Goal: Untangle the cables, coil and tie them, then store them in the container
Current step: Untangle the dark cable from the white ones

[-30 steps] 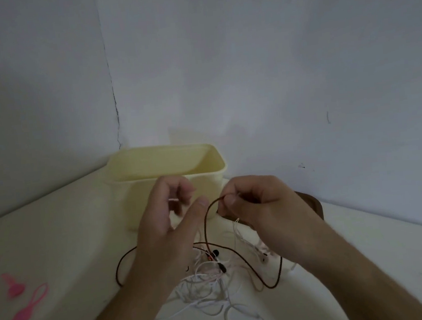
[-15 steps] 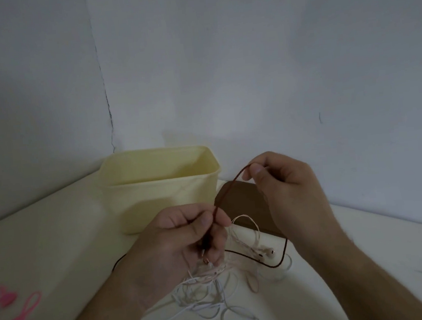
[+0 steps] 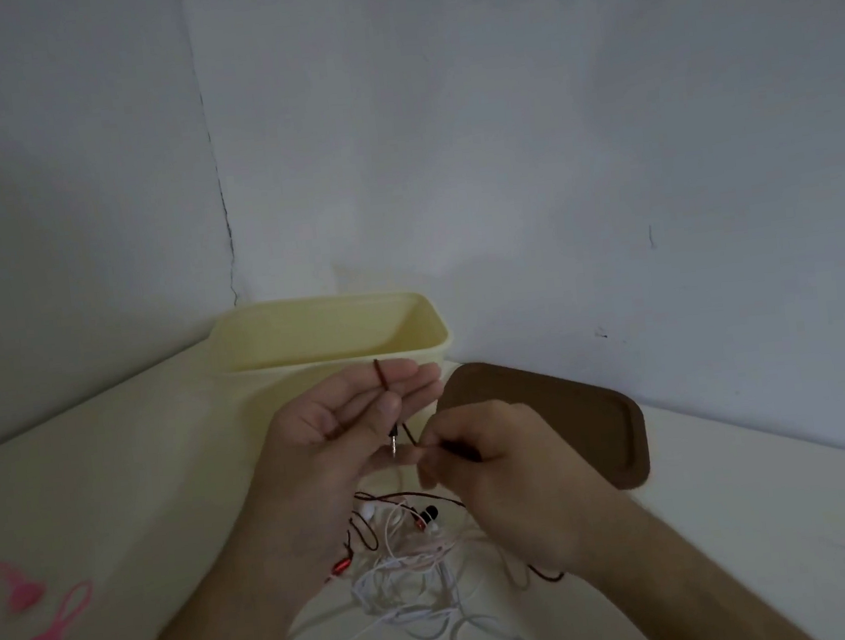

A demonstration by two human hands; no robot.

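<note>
A thin dark red cable loops over the fingers of my left hand, palm up, with the thumb pinning it; its plug tip hangs below the thumb. Just to the right and lower, my right hand pinches the same cable between thumb and fingers. Below both hands, a tangle of white earphone cables and more red cable lies on the table. The pale yellow container stands open behind my hands.
A brown lid lies flat to the right of the container, by the wall. Pink silicone cable ties lie at the far left of the cream table. Walls close off the back corner.
My left hand rose and turned palm up with the red cable over its fingers. My right hand dropped from beside the lid to just below the left, still pinching the cable.
</note>
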